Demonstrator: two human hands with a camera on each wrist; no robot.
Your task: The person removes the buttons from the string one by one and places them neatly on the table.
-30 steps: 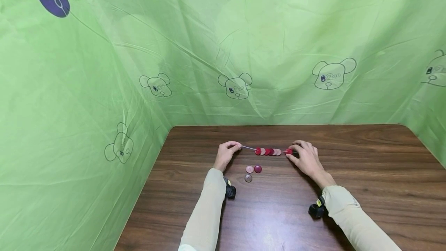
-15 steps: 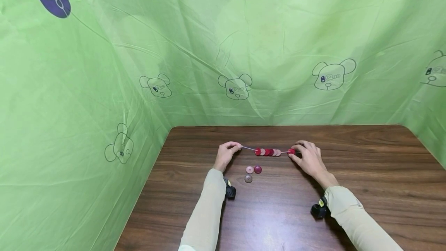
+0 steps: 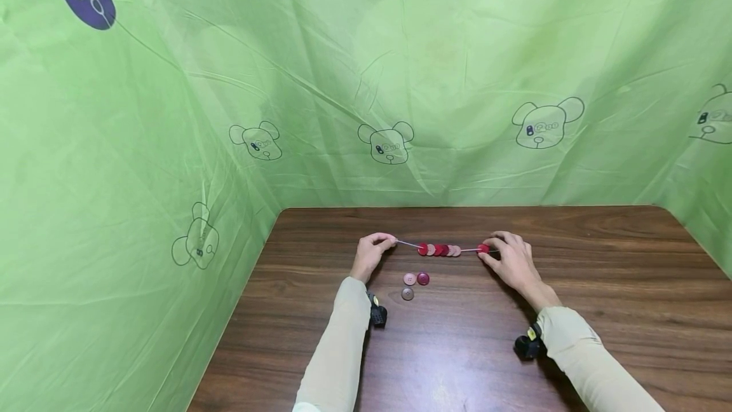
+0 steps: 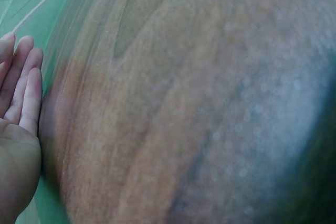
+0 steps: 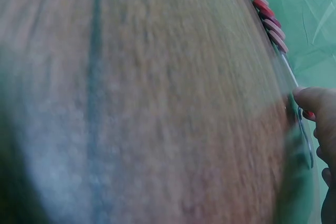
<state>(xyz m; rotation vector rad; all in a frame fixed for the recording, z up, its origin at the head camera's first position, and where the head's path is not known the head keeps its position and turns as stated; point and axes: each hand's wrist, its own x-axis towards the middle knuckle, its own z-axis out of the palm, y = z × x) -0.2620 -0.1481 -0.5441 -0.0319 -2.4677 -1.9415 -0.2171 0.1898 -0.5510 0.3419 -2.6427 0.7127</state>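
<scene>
A pale string (image 3: 407, 243) runs between the hands, carrying a row of overlapping red and pink buttons (image 3: 439, 250) at its middle. My left hand (image 3: 368, 256) pinches the string's left end between thumb and forefinger; its other fingers are extended in the left wrist view. A separate red button (image 3: 483, 248), right of the row, is pinched by my right hand (image 3: 513, 264). In the right wrist view, the thumb partly hides that red button (image 5: 308, 114), and a thin length of cord or wire (image 5: 308, 148) extends past the fingers.
Nearer the person lie a loose pink button (image 3: 409, 279), a magenta button (image 3: 423, 278) and a brownish button (image 3: 407, 294). The wooden table (image 3: 606, 272) meets a green printed curtain (image 3: 457, 170) at its back and left edges.
My right hand has moved a little to the right with the red button, widening its distance from the row. The left hand and the row of buttons stay put.
</scene>
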